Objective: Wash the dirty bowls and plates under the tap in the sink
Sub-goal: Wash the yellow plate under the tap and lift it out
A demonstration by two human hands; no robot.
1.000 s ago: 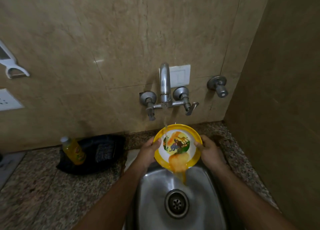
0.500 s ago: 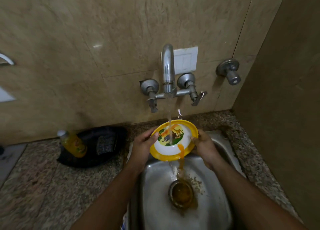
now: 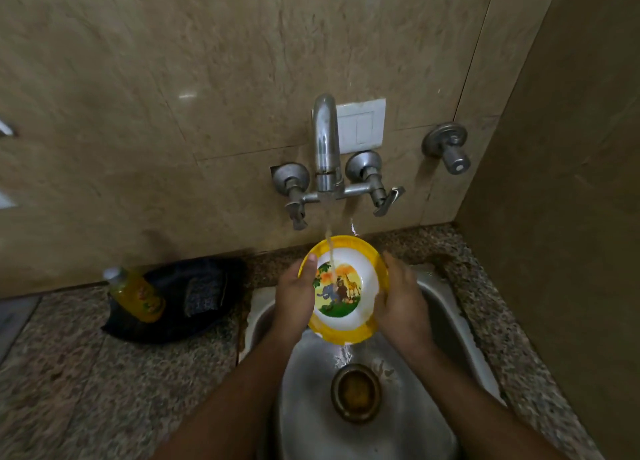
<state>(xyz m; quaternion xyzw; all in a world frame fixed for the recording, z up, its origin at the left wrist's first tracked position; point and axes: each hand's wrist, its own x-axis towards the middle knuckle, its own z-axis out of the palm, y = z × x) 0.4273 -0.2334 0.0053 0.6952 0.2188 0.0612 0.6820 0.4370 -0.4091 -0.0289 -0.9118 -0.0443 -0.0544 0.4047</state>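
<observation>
A: Bowl (image 3: 341, 315) status?
B: Held over the sink (image 3: 446, 324), under the tap (image 3: 325, 140). Yellow rim, white inside, cartoon animal print in the middle. Tilted, open side facing the camera, low edge at 6 o'clock.
A: Hands?
B: Left hand (image 3: 294, 300) at the bowl's 9 o'clock, thumb hooked over the rim, remaining fingers hidden behind the bowl. Right hand (image 3: 398, 300) at 3 o'clock, wrapped on the rim edge, fingertips not visible. Both grip it.
A: Water?
B: Running. Stream (image 3: 329, 241) drops from the spout and lands inside the bowl near its 12 o'clock, runs across the print and spills off the low edge into the basin.
A: Drain?
B: Drain (image 3: 356, 392) at 6 o'clock of the bowl, well below it. Brown-yellow liquid sits in the cup. A few specks on the steel beside it.
A: Anything else around?
B: Granite desk (image 3: 86, 373) on both sides of the sink. At 9 o'clock of the bowl, a dark tray (image 3: 207, 307) with a scrub pad (image 3: 202, 295) in it, and a bottle (image 3: 138, 295) of yellow liquid with a white cap leaning on the tray's left end. White switch plate (image 3: 363, 125) on the wall behind the spout. Separate valve (image 3: 448, 147) on the wall at 2 o'clock of the tap.
</observation>
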